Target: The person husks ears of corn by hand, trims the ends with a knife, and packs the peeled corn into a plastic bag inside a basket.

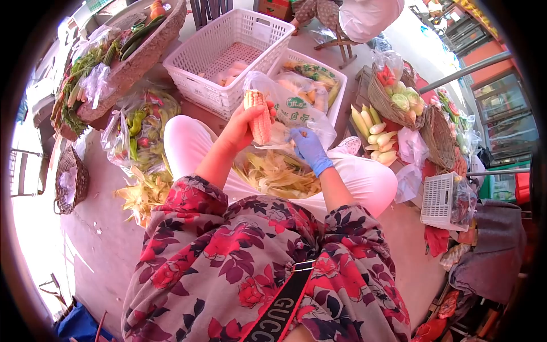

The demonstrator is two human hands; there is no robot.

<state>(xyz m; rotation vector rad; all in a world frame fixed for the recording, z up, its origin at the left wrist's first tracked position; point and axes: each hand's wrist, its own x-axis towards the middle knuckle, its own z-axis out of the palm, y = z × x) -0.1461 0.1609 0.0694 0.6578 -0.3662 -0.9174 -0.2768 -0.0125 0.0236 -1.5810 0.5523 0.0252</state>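
Yellow, bumpy-kernelled corn cob point(260, 115) sits upright in my bare left hand point(242, 126), fingers wrapped round its lower half, husk already off. My right hand point(308, 148) wears a blue rubbery glove and pinches the crinkled edge of a thin clear plastic bag point(296, 111) with a green printed logo; the bag lies just behind the cob, touching it. Both hands are closed on what they hold.

Below the hands, between my white-trousered knees, lies a heap of pale green-yellow husk strips point(279, 174), papery and curled. More husks point(145, 194) are piled left of the left hand, on the floor. Beyond the hands stands a white plastic lattice basket point(228, 54), rectangular, with pale cobs inside, and just right of it a second white crate point(336, 94) holding bagged produce. Right of the gloved hand, peeled cobs point(373, 134) lie beside a woven wicker basket point(393, 102) of vegetables. Far left of the hands, a rough grey trough point(137, 62) holds greens and cucumbers. Another person sits behind the baskets, mostly out of view.
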